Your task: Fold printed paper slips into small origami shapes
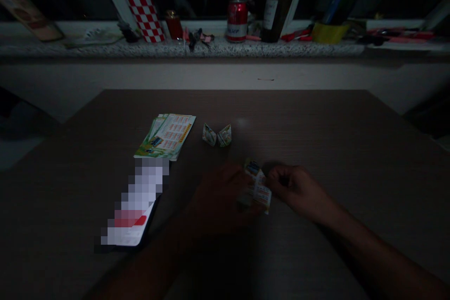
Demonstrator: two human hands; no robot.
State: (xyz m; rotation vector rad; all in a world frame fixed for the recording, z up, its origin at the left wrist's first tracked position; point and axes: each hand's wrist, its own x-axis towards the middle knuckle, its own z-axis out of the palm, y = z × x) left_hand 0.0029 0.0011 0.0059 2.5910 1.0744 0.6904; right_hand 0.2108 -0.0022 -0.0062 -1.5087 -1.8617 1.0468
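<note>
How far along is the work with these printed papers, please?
Already shaped: the folded paper with two peaks stands beyond the hands and looks finished. In hand: the left hand covers part of a printed piece, with the right hand at its edge; its folds are too dark to judge. Possibly left: the flat printed sheets in the pile, though how many are needed is unclear.

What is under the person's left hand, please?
Partly under the left hand is a small white paper sheet with orange-red print; its right side shows. Whatever the hand covers cannot be seen.
</note>
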